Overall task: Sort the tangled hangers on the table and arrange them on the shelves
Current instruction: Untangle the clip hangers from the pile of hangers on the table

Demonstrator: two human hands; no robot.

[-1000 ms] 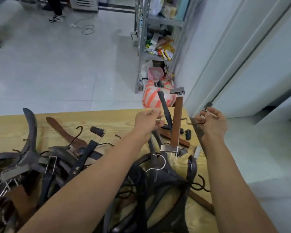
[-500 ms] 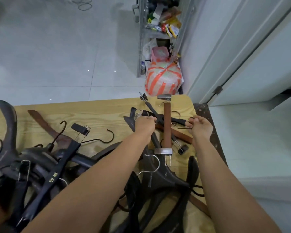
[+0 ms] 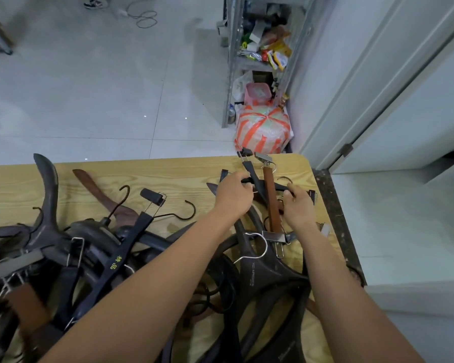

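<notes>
At the worktop (image 3: 168,176) far right corner, the left hand (image 3: 235,193) had its grip closed round 1 end of a black hanger bar (image 3: 282,188); the right hand (image 3: 298,205) pinched the other. Judged stiff, light, snag-prone against the brown clip hanger (image 3: 271,203); hold bar ends.

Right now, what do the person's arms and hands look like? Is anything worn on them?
Both arms are bare all the way to the picture's lower edge, and no sleeves show. The left hand and right hand are bare too, with no gloves, watch, bracelet or rings that I can see.
</notes>
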